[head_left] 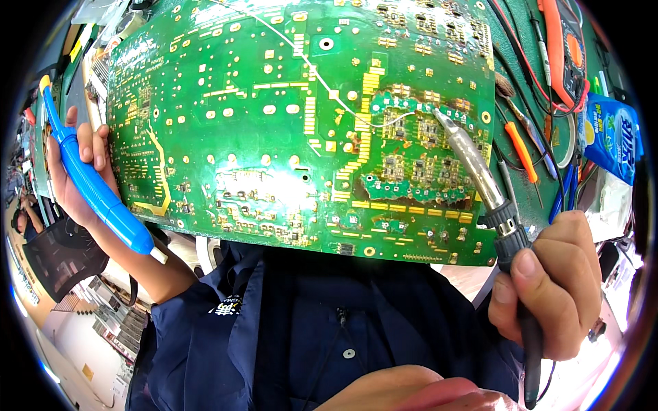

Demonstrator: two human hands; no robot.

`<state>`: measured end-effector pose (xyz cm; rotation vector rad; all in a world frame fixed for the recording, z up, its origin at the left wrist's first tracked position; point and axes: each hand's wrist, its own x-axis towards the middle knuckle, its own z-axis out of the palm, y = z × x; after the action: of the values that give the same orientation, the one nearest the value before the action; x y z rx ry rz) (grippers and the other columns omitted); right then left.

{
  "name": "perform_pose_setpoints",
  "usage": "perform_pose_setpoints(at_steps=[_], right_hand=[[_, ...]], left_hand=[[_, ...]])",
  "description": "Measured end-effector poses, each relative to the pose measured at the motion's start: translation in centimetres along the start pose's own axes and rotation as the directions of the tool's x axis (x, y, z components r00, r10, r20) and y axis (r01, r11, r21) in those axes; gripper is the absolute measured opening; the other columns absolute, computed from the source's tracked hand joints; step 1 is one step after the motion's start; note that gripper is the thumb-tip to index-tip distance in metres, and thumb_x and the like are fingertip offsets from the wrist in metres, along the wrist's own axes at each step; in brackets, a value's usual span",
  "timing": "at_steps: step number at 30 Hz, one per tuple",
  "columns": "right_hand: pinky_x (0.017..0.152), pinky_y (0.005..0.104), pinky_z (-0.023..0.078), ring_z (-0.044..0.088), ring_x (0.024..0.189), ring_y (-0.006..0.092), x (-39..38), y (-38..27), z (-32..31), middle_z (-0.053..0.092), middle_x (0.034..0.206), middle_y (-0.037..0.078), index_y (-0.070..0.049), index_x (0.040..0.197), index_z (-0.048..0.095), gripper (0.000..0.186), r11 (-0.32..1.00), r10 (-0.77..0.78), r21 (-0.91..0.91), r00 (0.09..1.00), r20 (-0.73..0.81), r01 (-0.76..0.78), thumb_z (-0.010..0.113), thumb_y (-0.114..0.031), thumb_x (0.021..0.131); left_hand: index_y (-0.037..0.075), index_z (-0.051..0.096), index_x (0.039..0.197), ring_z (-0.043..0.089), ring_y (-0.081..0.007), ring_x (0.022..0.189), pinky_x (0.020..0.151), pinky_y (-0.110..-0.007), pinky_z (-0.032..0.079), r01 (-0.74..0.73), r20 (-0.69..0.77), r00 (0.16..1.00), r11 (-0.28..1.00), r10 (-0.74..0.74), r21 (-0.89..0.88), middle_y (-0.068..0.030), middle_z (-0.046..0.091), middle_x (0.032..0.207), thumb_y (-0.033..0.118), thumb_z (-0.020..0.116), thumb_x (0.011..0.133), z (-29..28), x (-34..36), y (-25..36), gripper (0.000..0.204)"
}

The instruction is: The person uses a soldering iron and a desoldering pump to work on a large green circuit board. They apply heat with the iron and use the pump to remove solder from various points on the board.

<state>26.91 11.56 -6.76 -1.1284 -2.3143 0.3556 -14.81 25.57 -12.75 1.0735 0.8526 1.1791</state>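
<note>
A large green circuit board [233, 137] fills the middle, with gold pads and many small parts. In my left hand [77, 157], at the board's left edge, is a blue desoldering pump [103, 185], its white nozzle pointing down and right. My right hand [556, 281] is closed around the dark handle of a soldering iron [473, 154]. The iron's tip meets or hovers just over a row of joints near the board's upper right; contact is hard to tell. A thin silvery wire [301, 55] crosses the board from the top and curves toward that tip.
Right of the board, on a green mat, lie a red-orange multimeter [567, 55] with leads, an orange-handled screwdriver [521, 152], a brush [505, 85] and a blue packet [613, 137]. A black chair back [68, 253] stands at left, with another person [27, 219] beyond.
</note>
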Motion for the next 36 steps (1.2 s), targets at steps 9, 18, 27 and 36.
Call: perform_pose_setpoints(at_steps=[9, 18, 27, 36], right_hand=[[0.042, 0.0295, 0.023, 0.037, 0.048, 0.0171, 0.1, 0.3, -0.2, 0.045, 0.062, 0.010, 0.006, 0.091, 0.053, 0.028, 0.999, -0.041, -0.002, 0.999, 0.022, 0.041, 0.064, 0.002, 0.065], [0.042, 0.0292, 0.024, 0.039, 0.049, 0.0175, 0.0, 0.5, -0.1, 0.046, 0.063, 0.010, 0.005, 0.091, 0.053, 0.026, 0.999, 0.007, 0.047, 1.000, -0.017, -0.006, 0.064, 0.001, 0.067], [0.043, 0.0301, 0.026, 0.040, 0.050, 0.0185, -0.1, 0.8, -0.3, 0.046, 0.062, 0.011, 0.004, 0.088, 0.054, 0.025, 0.999, 0.000, 0.052, 1.000, -0.019, 0.001, 0.065, 0.002, 0.066], [0.047, 0.0318, 0.028, 0.041, 0.052, 0.0195, -0.6, 1.2, 0.1, 0.047, 0.063, 0.011, 0.000, 0.090, 0.055, 0.025, 0.986, 0.098, 0.143, 0.989, -0.109, -0.082, 0.067, -0.004, 0.068]], left_hand=[[-0.013, 0.032, 0.122, 0.036, -0.0137, 0.053, 0.090, -0.031, 0.038, -0.001, -0.018, 1.000, 0.999, 0.001, 0.038, -0.0042, 0.035, 0.063, 0.026, 0.032, 0.096, 0.0, 0.2, -0.1, 0.047], [-0.013, 0.033, 0.122, 0.035, -0.0131, 0.053, 0.089, -0.031, 0.038, -0.008, -0.040, 0.999, 0.998, 0.010, 0.060, -0.0036, 0.035, 0.064, 0.026, 0.032, 0.096, -0.1, -0.1, 0.0, 0.047], [-0.014, 0.033, 0.122, 0.035, -0.0130, 0.053, 0.088, -0.030, 0.038, -0.010, -0.048, 0.999, 0.998, 0.013, 0.057, -0.0034, 0.036, 0.064, 0.027, 0.034, 0.096, 0.0, -0.1, -0.1, 0.048], [-0.013, 0.033, 0.122, 0.035, -0.0130, 0.052, 0.087, -0.031, 0.040, -0.024, -0.060, 0.998, 0.996, 0.029, 0.085, -0.0034, 0.035, 0.064, 0.027, 0.033, 0.096, 0.0, -0.2, -0.1, 0.048]])
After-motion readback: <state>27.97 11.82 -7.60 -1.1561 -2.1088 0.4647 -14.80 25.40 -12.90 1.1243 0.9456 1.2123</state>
